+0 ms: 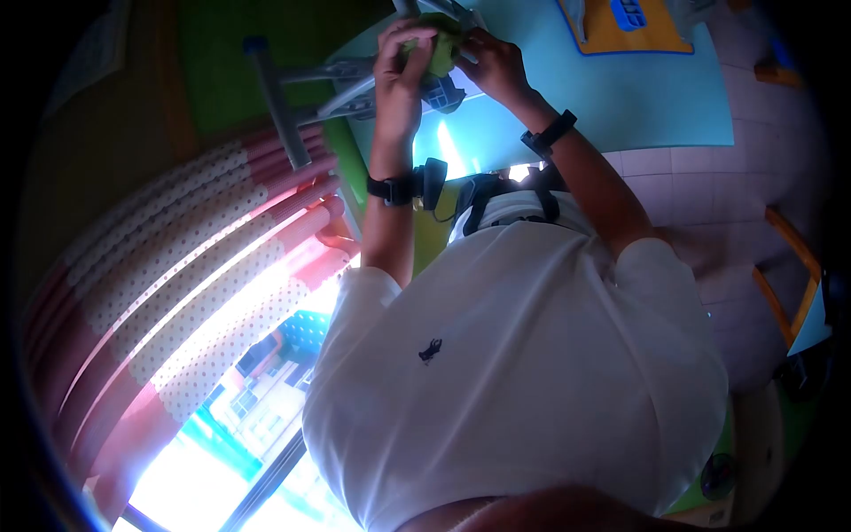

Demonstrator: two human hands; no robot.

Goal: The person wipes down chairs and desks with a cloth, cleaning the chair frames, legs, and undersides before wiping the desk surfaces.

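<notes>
A crumpled green cloth (pixel 441 46) is bunched between my two hands at the top of the view. My left hand (pixel 403 58) is closed round its left side, fingers bent over it. From the right, my right hand (pixel 496 64) pinches the cloth's edge with its fingertips. Just below the cloth is a dark grey-blue piece with compartments (pixel 443 93); what it belongs to is unclear. Grey metal legs (pixel 282 111) of a chair or stand reach out left of my left hand. Under my hands lies a light blue table top (pixel 612 106).
On the table's far right sits an orange board with a blue edge (pixel 625 31), holding a blue part (pixel 628 13). Pink dotted curtains (pixel 195 257) hang by a bright window (pixel 222 443) at left. Orange wooden legs (pixel 793 275) stand at right on the tiled floor (pixel 683 173).
</notes>
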